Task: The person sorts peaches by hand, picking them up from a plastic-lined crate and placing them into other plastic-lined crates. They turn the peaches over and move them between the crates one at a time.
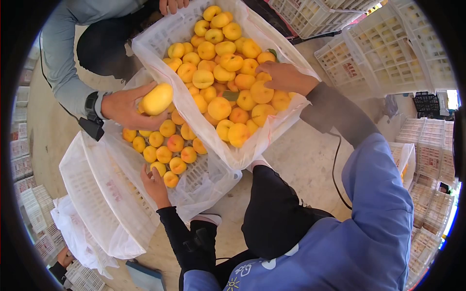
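Left hand [156, 186] reaches over the near part of the lower crate [196, 170], fingers spread and holding nothing, just beside the nearest yellow-orange fruits [171, 179]; whether a fingertip touches one, I cannot tell. Those fruits lie loosely in the crate, with bare slats next to them. Beyond, the lined upper crate [156, 44] holds a much fuller heap of fruit [219, 108], a green leaf [230, 95] among it. The right hand [284, 77] is at the heap's right side, fingers bent over the fruit; whether it grips one cannot be made out. The step in hand looks to be handling the fruit piece by piece; the next move would call for a gentle, rounded grasp that does not press the neighbours. Opposite, a co-worker's hand [127, 106] grips a large yellow fruit [158, 99] above the lower crate. Farther off, stacked crates [429, 150] stand at the right.
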Demonstrator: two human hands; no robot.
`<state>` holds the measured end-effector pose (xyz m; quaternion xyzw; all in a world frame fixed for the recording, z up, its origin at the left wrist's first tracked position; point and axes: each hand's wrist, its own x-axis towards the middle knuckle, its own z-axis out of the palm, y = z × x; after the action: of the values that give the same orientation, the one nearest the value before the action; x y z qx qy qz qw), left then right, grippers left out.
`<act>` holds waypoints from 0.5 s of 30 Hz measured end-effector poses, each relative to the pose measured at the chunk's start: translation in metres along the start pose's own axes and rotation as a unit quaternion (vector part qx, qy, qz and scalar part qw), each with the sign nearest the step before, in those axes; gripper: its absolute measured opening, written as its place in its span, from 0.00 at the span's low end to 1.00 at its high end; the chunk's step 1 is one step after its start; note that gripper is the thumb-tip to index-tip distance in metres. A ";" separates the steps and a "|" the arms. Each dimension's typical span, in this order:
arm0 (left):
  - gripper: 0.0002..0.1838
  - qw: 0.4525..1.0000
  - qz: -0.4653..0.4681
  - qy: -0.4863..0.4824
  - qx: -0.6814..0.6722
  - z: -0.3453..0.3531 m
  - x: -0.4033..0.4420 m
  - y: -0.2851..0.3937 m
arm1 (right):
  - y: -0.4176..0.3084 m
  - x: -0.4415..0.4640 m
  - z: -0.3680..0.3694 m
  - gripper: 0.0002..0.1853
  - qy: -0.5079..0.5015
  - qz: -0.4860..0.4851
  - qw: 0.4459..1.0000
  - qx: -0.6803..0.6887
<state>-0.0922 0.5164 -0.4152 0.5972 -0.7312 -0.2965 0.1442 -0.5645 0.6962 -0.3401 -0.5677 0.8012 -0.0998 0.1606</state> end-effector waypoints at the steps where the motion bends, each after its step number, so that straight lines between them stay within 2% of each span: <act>1: 0.23 0.998 0.013 0.015 -0.068 0.000 -0.001 0.012 | -0.001 0.004 0.004 0.22 -0.037 -0.029 0.998 -0.032; 2: 0.23 0.990 0.026 0.030 -0.134 0.000 -0.003 0.023 | -0.001 0.007 0.008 0.22 -0.037 -0.030 0.998 -0.029; 4: 0.22 0.988 0.038 0.026 -0.148 -0.002 -0.008 0.039 | -0.007 0.011 0.012 0.22 -0.113 -0.040 0.988 -0.095; 9: 0.20 0.983 0.052 0.010 -0.177 0.004 -0.024 0.064 | -0.012 0.009 0.015 0.22 -0.125 -0.047 0.984 -0.120; 11: 0.19 0.984 -0.009 -0.017 -0.179 0.002 -0.031 0.081 | -0.010 0.010 0.012 0.21 -0.115 -0.056 0.983 -0.133; 12: 0.19 0.984 -0.011 -0.016 -0.176 0.004 -0.033 0.083 | -0.009 0.011 0.010 0.23 -0.125 -0.056 0.981 -0.135; 14: 0.18 0.972 0.058 0.000 -0.229 0.010 -0.035 0.088 | -0.007 0.011 0.009 0.25 -0.136 -0.058 0.980 -0.136; 15: 0.18 0.972 0.056 0.001 -0.227 0.011 -0.037 0.094 | -0.006 0.010 0.010 0.26 -0.127 -0.071 0.981 -0.125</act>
<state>-0.1632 0.5652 -0.3622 0.5070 -0.6769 -0.4459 0.2932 -0.5586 0.6844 -0.3483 -0.6467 0.7384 0.0630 0.1807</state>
